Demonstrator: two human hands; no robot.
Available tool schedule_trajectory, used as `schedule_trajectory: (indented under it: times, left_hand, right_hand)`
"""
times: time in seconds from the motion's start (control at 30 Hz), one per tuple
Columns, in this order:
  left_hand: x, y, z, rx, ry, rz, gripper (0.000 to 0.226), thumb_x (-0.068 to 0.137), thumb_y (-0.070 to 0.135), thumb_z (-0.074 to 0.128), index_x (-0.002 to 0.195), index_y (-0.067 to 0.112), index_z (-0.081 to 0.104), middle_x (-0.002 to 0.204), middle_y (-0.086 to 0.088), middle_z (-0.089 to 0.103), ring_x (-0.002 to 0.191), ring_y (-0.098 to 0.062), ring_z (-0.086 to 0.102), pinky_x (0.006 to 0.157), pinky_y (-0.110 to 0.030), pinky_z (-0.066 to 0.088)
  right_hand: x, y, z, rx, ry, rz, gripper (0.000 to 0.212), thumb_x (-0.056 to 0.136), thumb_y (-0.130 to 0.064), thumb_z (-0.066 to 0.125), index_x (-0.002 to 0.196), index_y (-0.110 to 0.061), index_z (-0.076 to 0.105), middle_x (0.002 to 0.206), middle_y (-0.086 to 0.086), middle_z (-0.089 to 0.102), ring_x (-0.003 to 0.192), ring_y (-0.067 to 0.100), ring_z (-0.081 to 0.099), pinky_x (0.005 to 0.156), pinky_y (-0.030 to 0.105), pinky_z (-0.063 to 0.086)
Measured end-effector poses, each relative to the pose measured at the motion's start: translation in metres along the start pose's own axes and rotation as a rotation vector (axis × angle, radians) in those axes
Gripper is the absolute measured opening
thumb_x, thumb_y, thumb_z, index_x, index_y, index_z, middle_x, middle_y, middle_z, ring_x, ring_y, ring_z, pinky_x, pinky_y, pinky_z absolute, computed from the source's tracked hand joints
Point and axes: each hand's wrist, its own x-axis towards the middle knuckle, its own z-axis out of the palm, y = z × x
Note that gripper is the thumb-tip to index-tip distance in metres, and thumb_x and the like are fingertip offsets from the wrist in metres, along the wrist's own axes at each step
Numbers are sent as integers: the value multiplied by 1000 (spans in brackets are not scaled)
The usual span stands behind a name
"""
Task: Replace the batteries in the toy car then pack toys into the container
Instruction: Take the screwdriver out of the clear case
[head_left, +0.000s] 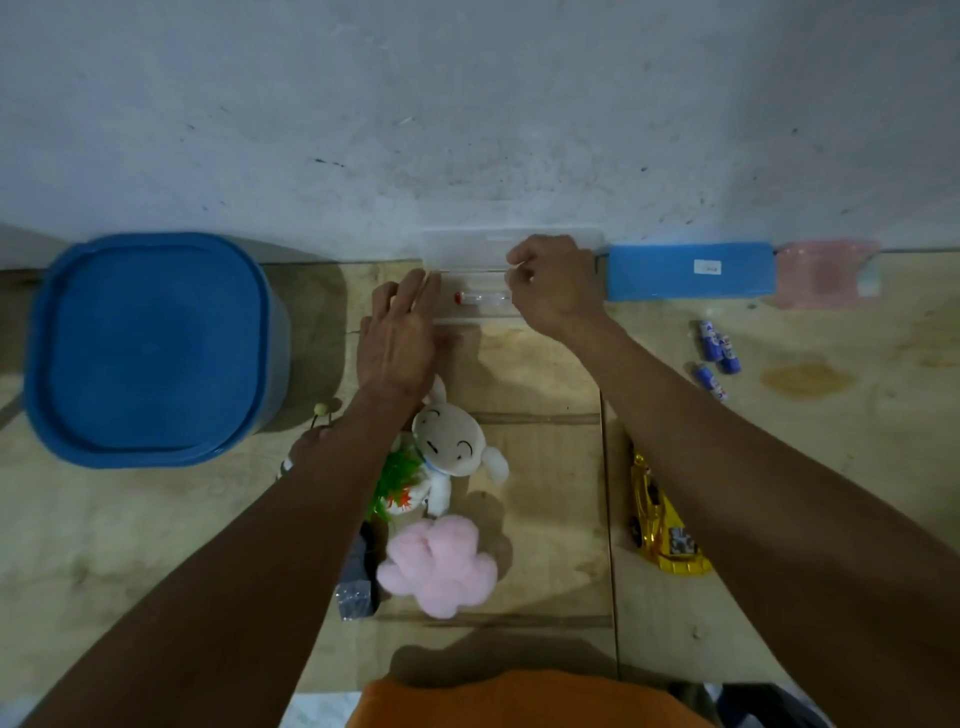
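Observation:
A clear plastic case (470, 270) lies against the wall with a small red-tipped item (480, 298) inside. My left hand (400, 338) lies flat with straight fingers on the case's left end. My right hand (553, 283) has its fingers curled at the case's right end, apparently pinching its lid; the contact is hard to see. The gold toy car (662, 525) rests on the table beside my right forearm. Three blue batteries (717, 353) lie to the right. A white plush doll (449, 452) and a pink plush (436, 569) sit between my arms.
A large blue container with its lid on (150, 348) stands at the left. A blue box (685, 270) and a pink pouch (823, 273) lie along the wall at the right. A green plastic plant (397, 480) and a dark grey block (358, 582) lie near the plush toys.

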Motion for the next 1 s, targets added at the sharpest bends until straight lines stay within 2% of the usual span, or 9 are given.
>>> schedule_trajectory:
  times: [0.13,0.27,0.43,0.53,0.6,0.7,0.87,0.93,1.0]
  left_hand:
    - [3,-4,-3,-8,-12,45,65,93,24,66,151,17,38,154,-3,39,134,-34,35,98,-53,47]
    - [6,0,-11,-58,-14,49,57,93,24,68,144,10,47,147,-9,48,129,-37,42,99,-52,46]
    - [4,2,-9,-77,-16,40,65,93,22,68,151,14,39,141,-12,51,120,-37,46,95,-50,47]
    - [5,1,-9,-37,-57,42,65,96,25,63,154,18,35,146,-12,44,125,-37,41,99,-49,44]
    - [6,0,-10,-22,-74,37,63,97,26,62,154,19,36,148,-12,42,128,-37,38,101,-50,43]
    - [6,3,-12,-30,-88,8,62,98,26,61,154,21,36,148,-11,40,129,-37,37,101,-50,44]
    - [7,6,-16,-30,-105,-7,60,98,24,60,153,23,36,147,-10,41,130,-37,36,100,-50,44]
    - [7,6,-17,-30,-108,-11,59,98,24,61,153,23,37,146,-10,42,130,-37,36,99,-51,45]
    - [6,7,-18,-33,-111,-14,59,98,24,60,152,23,38,145,-11,43,129,-37,37,98,-51,45]
  right_hand:
    - [-6,7,12,-303,-79,-167,26,94,-26,64,119,-23,70,121,4,68,112,24,61,89,36,50]
    - [-9,8,22,-412,-67,-206,17,96,-26,61,101,-20,76,103,6,70,99,28,65,70,31,43]
    - [-3,8,20,-448,-106,-215,18,95,-23,62,106,-19,76,107,7,71,99,27,66,73,30,45]
    - [1,6,23,-491,-117,-220,17,93,-20,62,102,-18,76,101,5,72,90,26,68,70,29,45]
    - [1,5,22,-492,-112,-228,16,93,-20,62,101,-19,76,100,4,72,88,25,68,69,30,47]
    - [-4,8,20,-504,-85,-272,16,95,-19,60,100,-19,75,100,5,70,93,24,65,68,30,41]
    - [-15,16,17,-435,42,-363,14,98,-20,58,106,-16,68,101,5,71,99,23,57,69,33,45]
    - [-20,17,15,-365,107,-379,11,97,-20,59,103,-16,67,99,3,70,98,21,55,67,30,40]
    - [-26,18,13,-228,181,-351,8,97,-21,60,101,-16,66,97,2,69,96,21,54,68,33,43]
